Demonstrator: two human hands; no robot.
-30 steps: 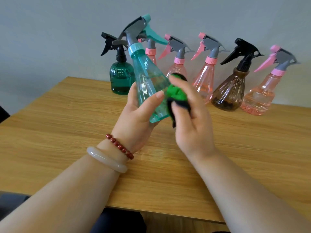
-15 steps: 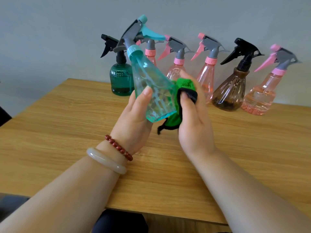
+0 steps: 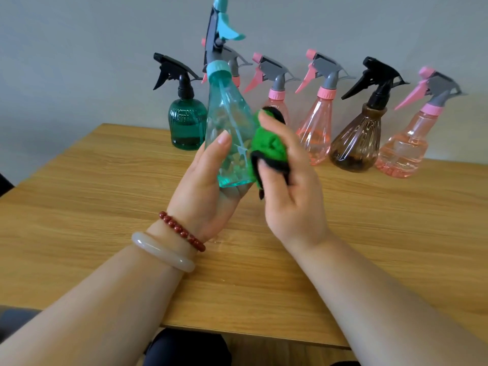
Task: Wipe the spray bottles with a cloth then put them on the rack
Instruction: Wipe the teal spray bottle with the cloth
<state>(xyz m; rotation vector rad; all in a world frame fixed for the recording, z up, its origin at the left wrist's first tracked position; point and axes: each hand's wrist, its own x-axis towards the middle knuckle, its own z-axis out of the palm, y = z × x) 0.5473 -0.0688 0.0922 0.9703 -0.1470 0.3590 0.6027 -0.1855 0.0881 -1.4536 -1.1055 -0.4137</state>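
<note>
"While both forearms reach out over the near edge of the counter (image 3: 105, 207), what's on that left wrist?"

"A pale bangle (image 3: 163, 253), and just beyond it a string of dark red beads (image 3: 182, 231)."

"And the left hand (image 3: 203, 186)?"

"It grips the teal spray bottle (image 3: 227, 122) low down, held in the air above the counter. Its fingers (image 3: 221, 143) are wrapped round the base, with the thumb laid up the front of the clear body. The bottle stands nearly upright, with the grey head and teal trigger at the top."

"Any label on it?"

"I can't make one out. The plastic is see-through and I read no lettering."

"The right hand (image 3: 290, 196)?"

"It pinches a bunched green cloth (image 3: 269, 146) with a black edge. The thumb sits under it and the fingers (image 3: 293, 143) are closed over the top, pressing the cloth against the bottle's right side, near the bottom."

"What's farther back?"

"A row of bottles stands on the counter's far edge. At the left is a dark green bottle (image 3: 187, 125) with a black head. It has ribbed sides and some raised marking too blurred to read. Next come pink bottles (image 3: 317, 128) with grey heads and pink triggers, one of them partly hidden behind the teal one. A brown bottle (image 3: 356, 143) with a black head stands between two of the pink ones. Behind them all is a plain grey wall (image 3: 79, 48)."
</note>
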